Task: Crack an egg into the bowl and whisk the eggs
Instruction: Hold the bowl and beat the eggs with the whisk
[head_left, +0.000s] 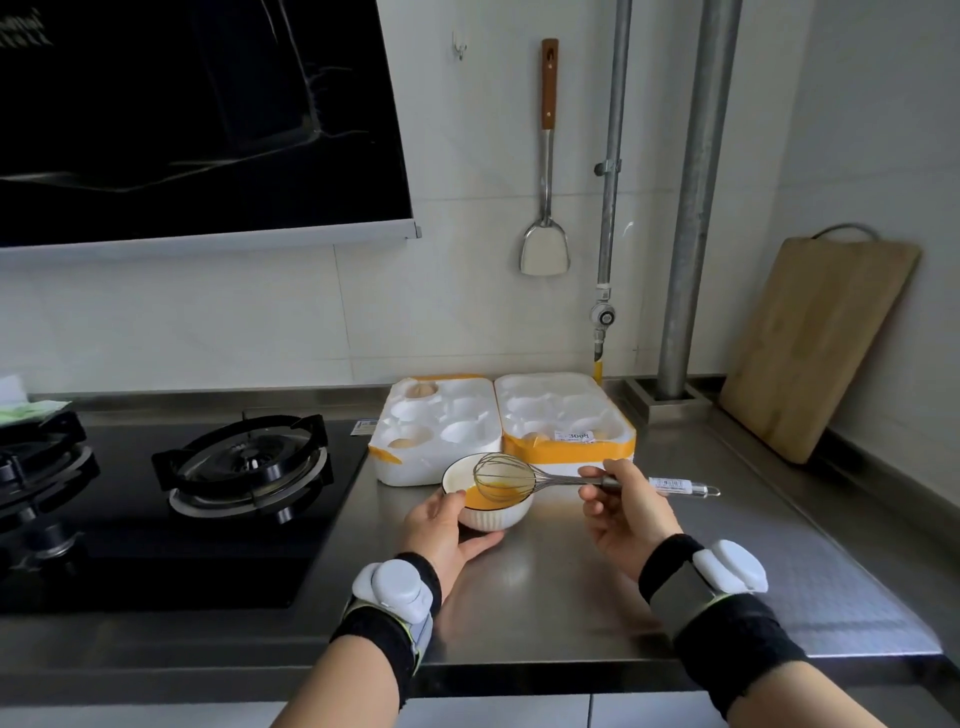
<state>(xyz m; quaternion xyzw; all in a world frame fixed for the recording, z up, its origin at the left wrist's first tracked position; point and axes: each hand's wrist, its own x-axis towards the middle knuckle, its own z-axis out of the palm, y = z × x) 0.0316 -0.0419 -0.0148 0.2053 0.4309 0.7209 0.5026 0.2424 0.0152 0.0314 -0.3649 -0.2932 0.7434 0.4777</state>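
Note:
A small white ribbed bowl (493, 517) with a dark rim stands on the steel counter, tilted toward the right, with yellow beaten egg (480, 500) pooled inside. My left hand (441, 530) cups the bowl's left side and underside. My right hand (621, 512) grips the handle of a metal whisk (506, 475), whose wire head rests in the bowl over the egg. Behind the bowl sit two white foam egg trays (441, 415) with orange tape; a few brown eggs (421, 389) lie in their cups.
A black gas hob (249, 462) with burner grates fills the counter's left. A wooden cutting board (815, 348) leans on the right wall. A metal spatula (545, 249) hangs on the tiled wall beside two vertical pipes (696, 208). The range hood (197, 119) hangs upper left.

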